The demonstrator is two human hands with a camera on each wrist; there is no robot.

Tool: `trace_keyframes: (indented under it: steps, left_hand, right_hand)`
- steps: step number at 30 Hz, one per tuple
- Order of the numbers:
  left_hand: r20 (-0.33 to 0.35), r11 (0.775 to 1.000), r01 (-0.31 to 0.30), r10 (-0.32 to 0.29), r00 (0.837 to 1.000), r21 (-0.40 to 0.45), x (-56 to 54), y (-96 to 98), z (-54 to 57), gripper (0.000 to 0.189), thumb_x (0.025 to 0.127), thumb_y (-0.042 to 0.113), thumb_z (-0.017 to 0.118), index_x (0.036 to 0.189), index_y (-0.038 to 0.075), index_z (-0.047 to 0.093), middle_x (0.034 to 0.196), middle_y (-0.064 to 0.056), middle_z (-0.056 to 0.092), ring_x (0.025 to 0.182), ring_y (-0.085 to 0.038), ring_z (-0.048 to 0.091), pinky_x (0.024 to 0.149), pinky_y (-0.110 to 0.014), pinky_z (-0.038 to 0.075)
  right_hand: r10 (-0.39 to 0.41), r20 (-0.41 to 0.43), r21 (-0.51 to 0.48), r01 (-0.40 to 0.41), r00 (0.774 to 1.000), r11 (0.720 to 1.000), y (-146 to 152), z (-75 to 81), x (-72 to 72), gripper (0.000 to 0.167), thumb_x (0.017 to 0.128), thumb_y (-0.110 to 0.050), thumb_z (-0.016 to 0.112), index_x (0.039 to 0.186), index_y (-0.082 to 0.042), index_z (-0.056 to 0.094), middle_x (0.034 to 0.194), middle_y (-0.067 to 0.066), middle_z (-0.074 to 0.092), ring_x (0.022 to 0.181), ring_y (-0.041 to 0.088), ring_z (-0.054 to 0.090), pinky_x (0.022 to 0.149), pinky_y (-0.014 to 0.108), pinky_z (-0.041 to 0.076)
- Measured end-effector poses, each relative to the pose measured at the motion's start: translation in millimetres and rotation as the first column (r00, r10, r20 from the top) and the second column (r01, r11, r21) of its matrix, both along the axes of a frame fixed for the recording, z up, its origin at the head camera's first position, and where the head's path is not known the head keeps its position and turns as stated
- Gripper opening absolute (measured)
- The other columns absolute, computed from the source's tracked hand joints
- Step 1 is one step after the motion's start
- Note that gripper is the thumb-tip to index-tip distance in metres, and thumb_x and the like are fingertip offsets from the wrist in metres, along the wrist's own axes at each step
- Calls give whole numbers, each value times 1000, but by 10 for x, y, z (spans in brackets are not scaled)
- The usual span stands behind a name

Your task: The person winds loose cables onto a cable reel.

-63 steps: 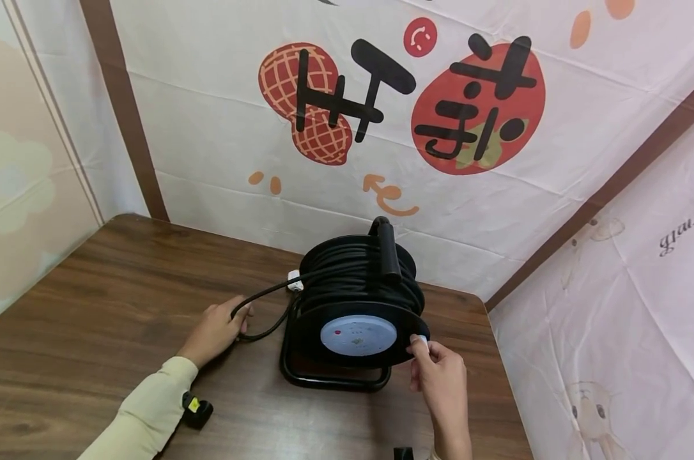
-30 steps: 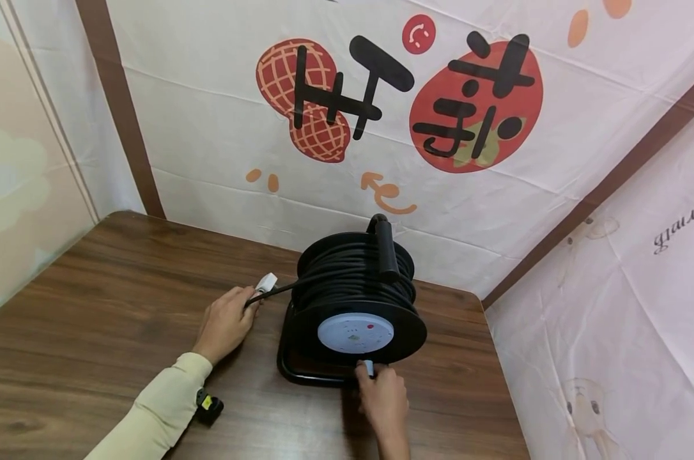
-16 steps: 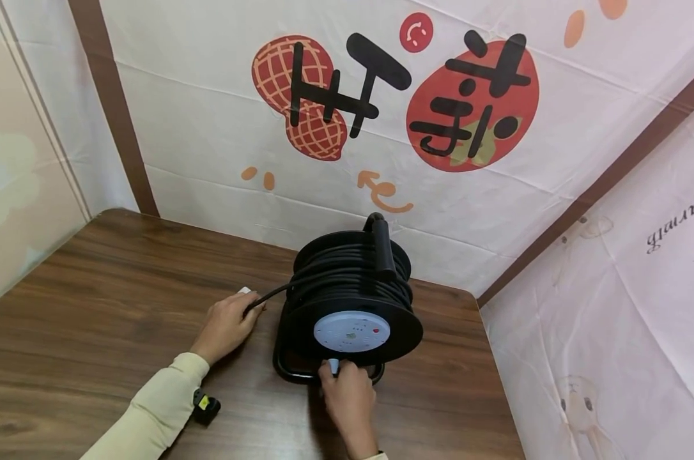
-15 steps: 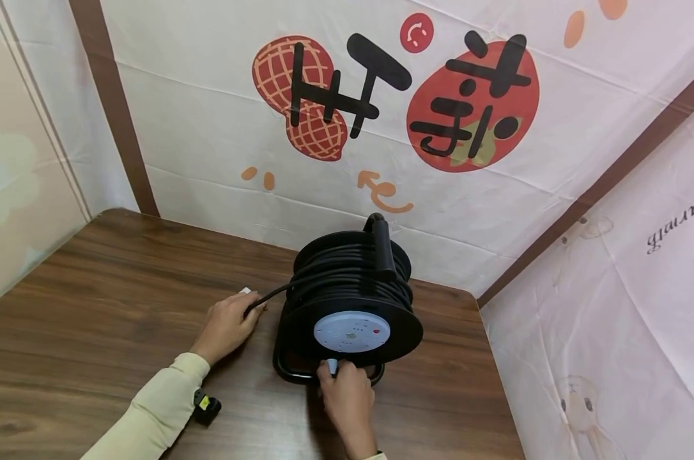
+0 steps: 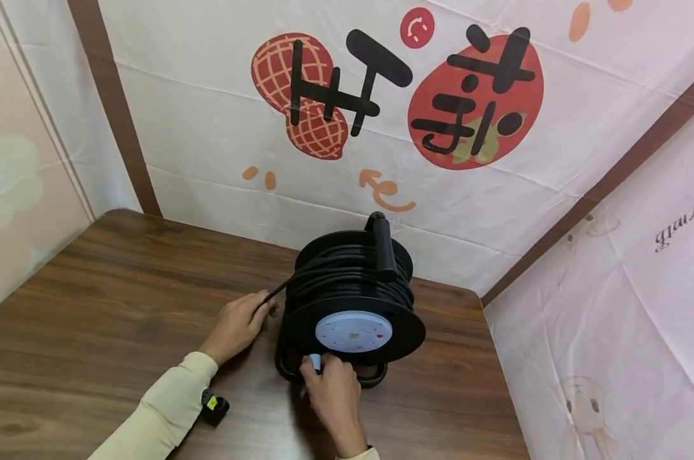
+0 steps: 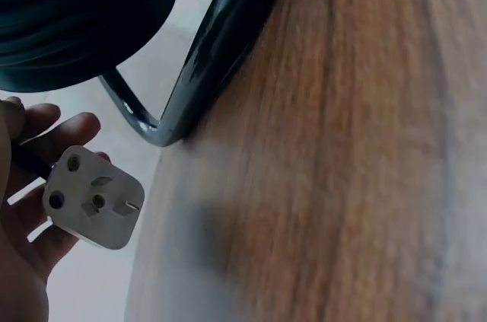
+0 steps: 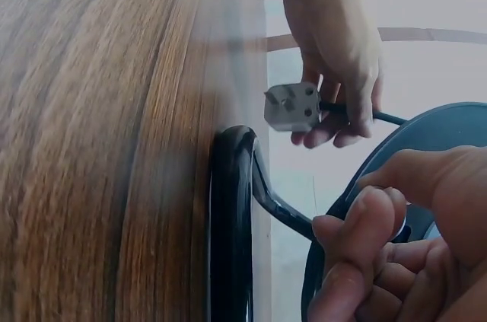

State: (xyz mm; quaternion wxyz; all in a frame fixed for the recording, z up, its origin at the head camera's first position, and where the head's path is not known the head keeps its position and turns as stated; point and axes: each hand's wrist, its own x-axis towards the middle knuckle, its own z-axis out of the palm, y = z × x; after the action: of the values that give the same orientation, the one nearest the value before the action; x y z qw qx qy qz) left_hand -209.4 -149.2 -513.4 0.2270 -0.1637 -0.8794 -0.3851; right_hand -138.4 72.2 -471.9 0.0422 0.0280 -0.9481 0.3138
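Note:
A black cable reel (image 5: 407, 332) with a pale round socket panel (image 5: 341, 326) stands on its tubular frame (image 5: 376, 381), wound with black cable (image 5: 341, 275). To its left, my left hand (image 5: 238, 326) grips the cable's free end close to the drum. The white plug (image 6: 114, 223) on that end sticks out from the fingers, prongs facing outward in the left wrist view; the hand hides it in the head view. My right hand (image 5: 335, 396) pinches the pale winding knob (image 5: 315, 361) at the lower left of the reel's front flange. In the right wrist view both hands show, plug clear of the table.
The brown wooden table (image 5: 123, 306) carries the reel near its back edge. Behind it hangs a white printed cloth wall (image 5: 209, 128), with another at the right (image 5: 611, 358). The reel's black carrying handle (image 5: 385, 252) rises over the drum.
My right hand has carried the knob from the flange's right side round the bottom to the lower left, turning the drum. The cable loop has shortened; my left hand has drawn closer to the reel.

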Motion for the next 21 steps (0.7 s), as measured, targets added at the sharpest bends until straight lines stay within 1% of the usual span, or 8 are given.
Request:
trace_keyframes:
  steps: [2, 7, 11, 15, 18, 21]
  left_hand:
    - [15, 1000, 5, -6, 1000, 9, -13, 18, 3, 12, 104, 9, 59, 97, 14, 67, 89, 5, 67, 74, -9, 59, 66, -37, 48]
    - [44, 1000, 14, -15, 999, 27, -19, 58, -1, 12, 104, 10, 59, 97, 18, 65, 90, 5, 67, 75, -11, 59, 67, -36, 47]
    - [41, 999, 18, -20, 999, 39, -28, 82, -4, 10, 105, 12, 58, 100, 17, 65, 93, 4, 70, 81, -13, 65, 68, -38, 50]
    - [48, 998, 26, -29, 998, 51, -36, 99, 5, 9, 106, 15, 57, 105, 16, 65, 96, 1, 72, 87, -18, 69, 73, -42, 54]
    - [55, 998, 29, -32, 998, 58, -41, 111, 9, 11, 107, 17, 55, 110, 16, 66, 101, -2, 73, 93, -22, 71, 77, -46, 55]
    - [63, 998, 27, -31, 998, 64, -45, 121, -1, 14, 107, 18, 54, 114, 17, 66, 104, -3, 74, 96, -23, 71, 79, -47, 55]
  right_hand:
    - [3, -13, -5, -3, 1000, 1000, -11, 0, -1, 44, 92, -40, 67, 58, -20, 49, 55, -7, 50, 57, 15, 60, 51, 38, 43]
    - [14, -22, -16, -14, 1000, 1000, -35, -8, -14, 45, 92, -40, 68, 57, -21, 48, 55, -8, 50, 57, 14, 60, 51, 37, 43]
    - [19, -15, -26, -19, 1000, 999, -53, 4, -26, 46, 93, -41, 67, 56, -21, 48, 53, -10, 48, 57, 12, 59, 51, 36, 44]
    - [13, -31, -33, -14, 999, 999, -68, 17, -26, 47, 93, -41, 67, 56, -21, 47, 52, -11, 48, 56, 13, 60, 51, 36, 43]
    - [17, -39, -41, -19, 999, 999, -80, 28, -25, 47, 93, -43, 67, 56, -21, 47, 52, -11, 47, 56, 13, 59, 50, 36, 43]
    - [27, -32, -56, -29, 999, 998, -95, 50, -24, 48, 94, -44, 67, 56, -21, 48, 50, -12, 46, 55, 11, 58, 50, 35, 43]
